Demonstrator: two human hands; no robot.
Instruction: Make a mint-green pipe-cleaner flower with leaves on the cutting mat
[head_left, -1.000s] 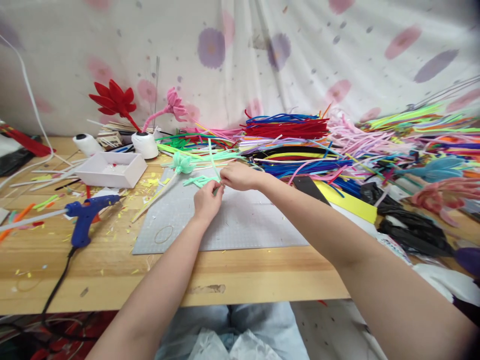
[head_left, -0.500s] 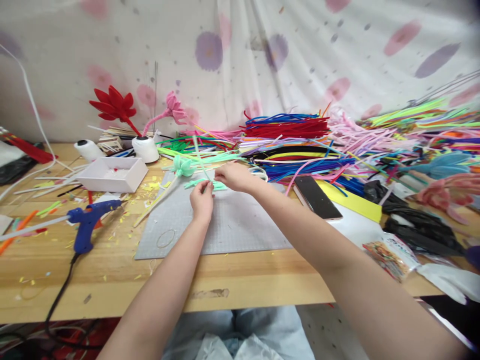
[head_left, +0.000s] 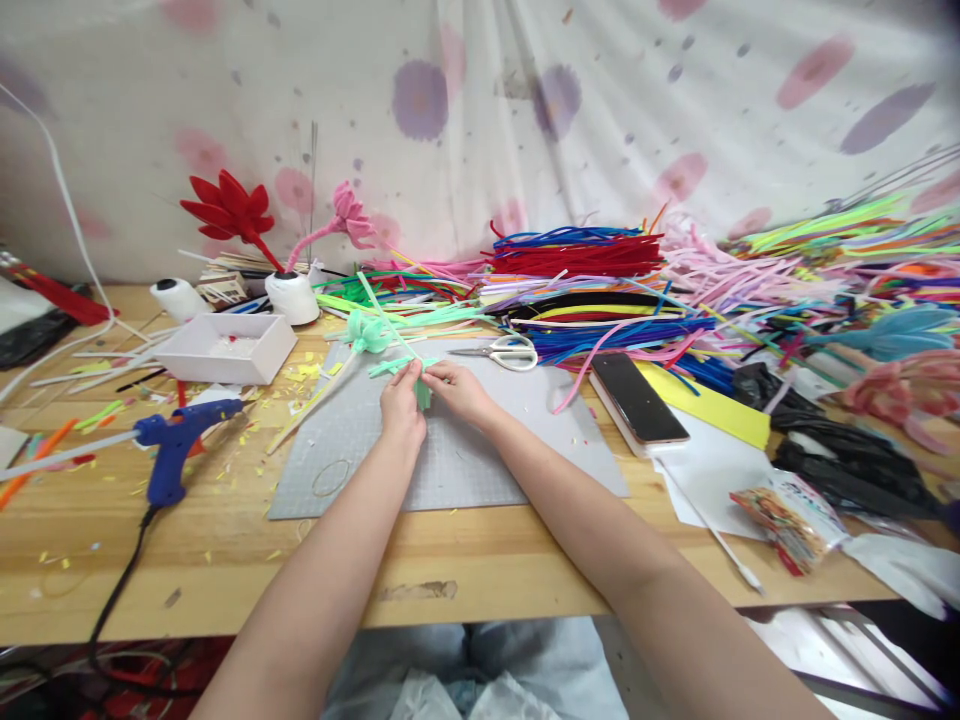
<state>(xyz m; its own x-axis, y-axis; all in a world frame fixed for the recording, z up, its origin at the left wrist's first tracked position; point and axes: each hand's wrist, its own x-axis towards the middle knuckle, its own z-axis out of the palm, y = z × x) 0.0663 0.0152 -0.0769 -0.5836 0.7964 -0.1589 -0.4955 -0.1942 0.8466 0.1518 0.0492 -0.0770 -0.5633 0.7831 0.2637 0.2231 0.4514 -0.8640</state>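
My left hand (head_left: 403, 408) is closed on mint-green pipe cleaners, fingertips pinched together above the grey cutting mat. A long pale green pipe cleaner (head_left: 381, 308) rises from the fingertips, slanting up to the left. My right hand (head_left: 457, 392) pinches the same bundle from the right, almost touching the left fingers. Below the fingertips hangs a short green piece (head_left: 425, 396). Other mint-green pieces (head_left: 386, 368) show just left of the hands; whether they are held or lie on the mat I cannot tell. A mint-green pipe-cleaner flower (head_left: 366, 332) with a pale stem lies behind, to the left.
Scissors (head_left: 512, 352) lie on the cutting mat (head_left: 480, 470). Left are a blue glue gun (head_left: 171, 450) with its cord and a white box (head_left: 225, 350). Pipe-cleaner bundles (head_left: 577, 255) line the back. A phone (head_left: 640, 398) and a snack packet (head_left: 787, 520) are at right.
My right hand has come down to the left hand and now pinches beside it. The long pipe cleaner leans further left. The scissors are now fully uncovered.
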